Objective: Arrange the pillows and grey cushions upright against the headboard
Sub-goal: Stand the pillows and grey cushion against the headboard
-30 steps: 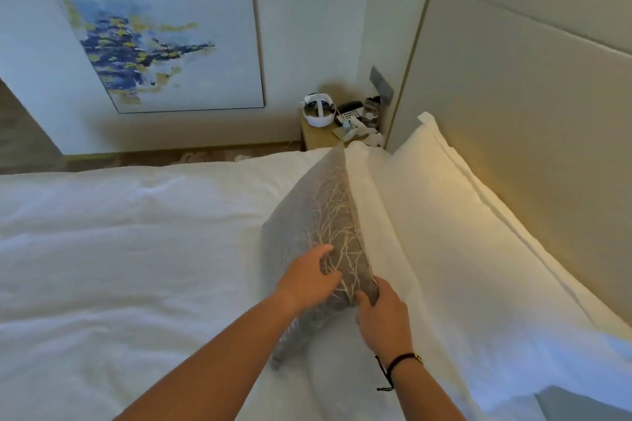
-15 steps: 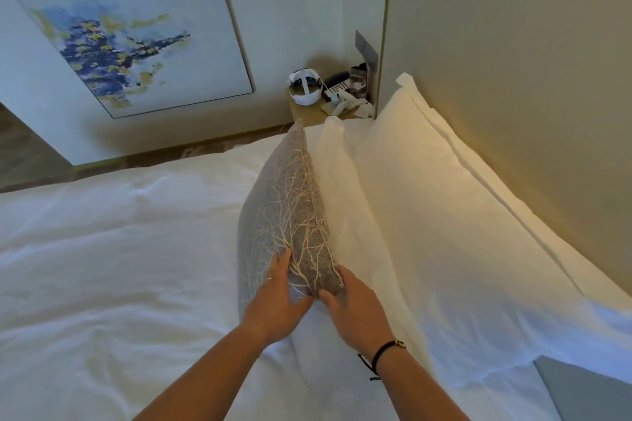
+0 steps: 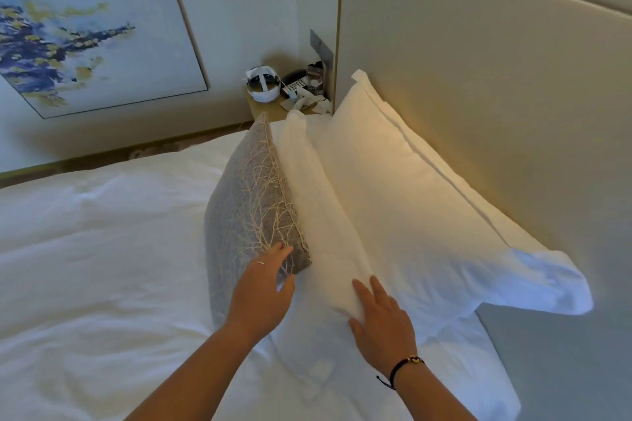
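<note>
Right hand (image 3: 383, 325): at 5 o'clock, off the cushion since half a second ago, fingers spread flat on the front pillow (image 3: 328, 215).
Left hand (image 3: 263, 287): open, fingertips touching the grey cushion (image 3: 246, 208), no longer pinching.
Grey cushion: upright at centre, leaning on that pillow.
Back pillow (image 3: 410, 188): 2 o'clock, against headboard (image 3: 496, 61).

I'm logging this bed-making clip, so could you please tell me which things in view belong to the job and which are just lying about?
Part of the job:
- grey cushion
- front white pillow
- back white pillow
- headboard
- left hand
- right hand

Just lying about:
- white headset
- telephone
- nightstand
- painting
</note>
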A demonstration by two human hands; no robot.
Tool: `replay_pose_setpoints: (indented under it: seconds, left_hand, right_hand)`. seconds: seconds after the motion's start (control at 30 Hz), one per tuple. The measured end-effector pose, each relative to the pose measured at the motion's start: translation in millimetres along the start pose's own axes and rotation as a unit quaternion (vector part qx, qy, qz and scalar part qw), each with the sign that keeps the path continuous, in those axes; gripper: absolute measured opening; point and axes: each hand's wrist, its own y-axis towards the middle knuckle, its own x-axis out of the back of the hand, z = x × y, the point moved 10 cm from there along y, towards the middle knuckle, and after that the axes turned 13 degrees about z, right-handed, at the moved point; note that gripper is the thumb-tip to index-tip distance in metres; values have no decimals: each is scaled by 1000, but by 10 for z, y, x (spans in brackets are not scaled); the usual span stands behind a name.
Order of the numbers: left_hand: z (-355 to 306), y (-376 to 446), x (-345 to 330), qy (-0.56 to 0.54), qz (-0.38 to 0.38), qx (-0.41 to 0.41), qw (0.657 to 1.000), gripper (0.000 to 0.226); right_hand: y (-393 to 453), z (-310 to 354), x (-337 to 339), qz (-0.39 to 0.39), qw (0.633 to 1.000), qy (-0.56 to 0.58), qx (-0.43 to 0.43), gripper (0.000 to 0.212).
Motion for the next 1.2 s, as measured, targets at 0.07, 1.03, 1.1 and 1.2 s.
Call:
replay_pose_setpoints:
  seconds: [0.07,1.03,1.1,1.2]
  left_hand:
    - [-125,-29,-74,13,13,-18,1000,52]
    - [-1971,1640,-963,187,77,-111,973,33]
    - [-2097,1910,-1124,187,85,-111,972,35]
    - [-2300,2251,-1352,204,86,-133,966,30]
  right_hand:
    - [-173,-134,1,21,999,23,-19,66]
    - [428,-1300,1923,-70,996,50,34,57]
    - [666,-1350,1951,-55,997,5,48,59]
    - [879,-1481,1904,-32,999,-7,43,67]
